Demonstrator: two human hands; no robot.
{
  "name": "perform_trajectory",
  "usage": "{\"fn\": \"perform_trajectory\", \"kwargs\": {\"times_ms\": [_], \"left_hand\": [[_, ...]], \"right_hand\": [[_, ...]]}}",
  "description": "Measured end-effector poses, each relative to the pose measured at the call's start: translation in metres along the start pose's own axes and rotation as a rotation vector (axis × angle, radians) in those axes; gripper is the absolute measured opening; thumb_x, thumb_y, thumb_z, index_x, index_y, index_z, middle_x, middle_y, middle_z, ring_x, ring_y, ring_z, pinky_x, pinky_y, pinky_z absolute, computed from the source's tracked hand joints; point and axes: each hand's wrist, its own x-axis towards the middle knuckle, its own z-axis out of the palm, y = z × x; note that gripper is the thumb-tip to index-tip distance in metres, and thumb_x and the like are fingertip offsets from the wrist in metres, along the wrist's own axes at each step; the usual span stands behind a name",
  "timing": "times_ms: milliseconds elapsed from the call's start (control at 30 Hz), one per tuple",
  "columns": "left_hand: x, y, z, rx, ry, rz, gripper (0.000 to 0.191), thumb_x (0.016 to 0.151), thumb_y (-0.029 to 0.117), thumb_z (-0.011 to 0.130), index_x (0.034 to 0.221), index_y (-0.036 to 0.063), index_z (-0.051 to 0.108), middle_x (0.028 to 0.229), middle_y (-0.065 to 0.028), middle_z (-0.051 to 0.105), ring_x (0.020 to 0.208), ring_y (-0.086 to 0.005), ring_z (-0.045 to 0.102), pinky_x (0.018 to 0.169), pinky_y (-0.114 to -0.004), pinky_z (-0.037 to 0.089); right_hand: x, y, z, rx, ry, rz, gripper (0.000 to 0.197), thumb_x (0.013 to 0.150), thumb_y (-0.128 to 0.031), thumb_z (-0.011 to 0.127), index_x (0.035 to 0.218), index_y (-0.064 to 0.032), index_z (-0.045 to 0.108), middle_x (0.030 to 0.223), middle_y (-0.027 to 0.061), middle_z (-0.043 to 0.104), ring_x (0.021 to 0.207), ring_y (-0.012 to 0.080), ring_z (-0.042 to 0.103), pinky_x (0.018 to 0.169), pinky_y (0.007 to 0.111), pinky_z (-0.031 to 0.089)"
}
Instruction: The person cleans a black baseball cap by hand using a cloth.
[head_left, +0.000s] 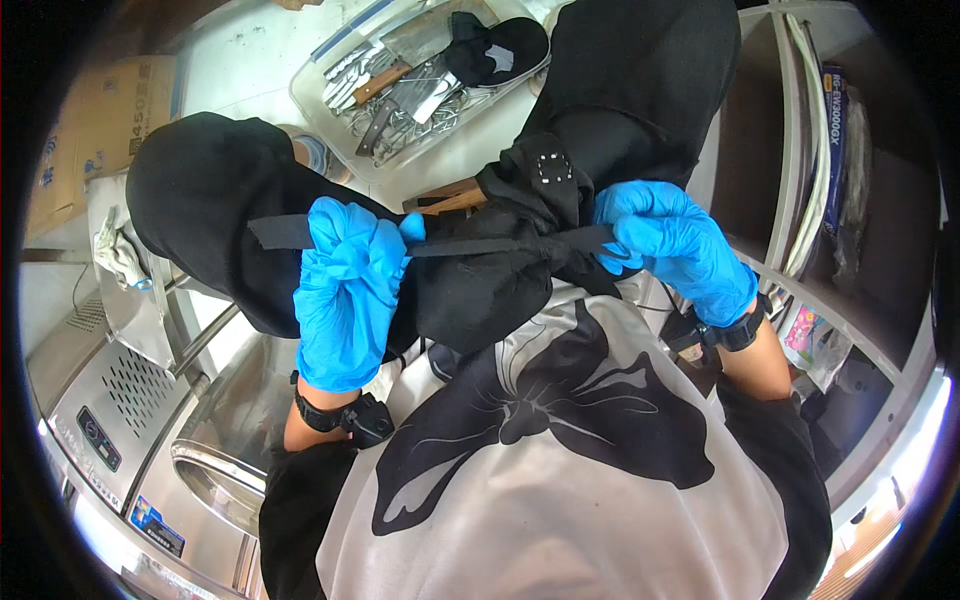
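Both of my hands wear blue gloves above my lap. Pinched in my left hand (345, 292) is a black fabric strap (472, 247), whose loose end sticks out past the fist. The strap runs across to a knot (553, 253) on a bundle of black cloth (480, 307) lying on my lap. My right hand (667, 244) grips a short black tie on the other side of that knot, with some fingers hidden behind the cloth. A folded part of the black cloth (555, 169) with small white marks rises above the knot.
Beyond my knees stands a clear plastic bin (304, 94) holding cleavers (431, 94), other metal utensils and a black cap (517, 49). A cardboard box (112, 142) and a steel appliance (131, 390) are at left, with a white work glove (118, 247). Shelves (795, 150) flank my right.
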Motion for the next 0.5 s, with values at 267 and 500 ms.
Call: {"fn": "perform_trajectory", "kwargs": {"times_ms": [267, 500], "left_hand": [[0.003, 0.008, -0.008, 0.211, -0.05, -0.061, 0.018, 0.083, 0.008, 0.058, 0.081, 0.0104, 0.041, 0.068, 0.0011, 0.036, 0.057, -0.0123, 0.037, 0.076, -0.032, 0.041], [0.014, 0.029, 0.049, 0.672, -0.277, -0.304, 0.029, 0.091, 0.015, 0.053, 0.115, 0.0016, 0.047, 0.074, 0.0017, 0.047, 0.062, -0.0064, 0.042, 0.058, -0.022, 0.038]], "right_hand": [[-0.007, -0.019, 0.016, -0.305, 0.111, 0.142, 0.013, 0.078, -0.009, 0.066, 0.079, 0.0011, 0.058, 0.073, 0.0027, 0.054, 0.066, 0.0106, 0.05, 0.062, 0.026, 0.041], [0.007, -0.059, 0.054, -1.372, -0.148, -0.593, 0.016, 0.071, -0.008, 0.067, 0.082, -0.0058, 0.057, 0.075, 0.0082, 0.049, 0.063, 0.0258, 0.05, 0.058, 0.032, 0.044]]}}
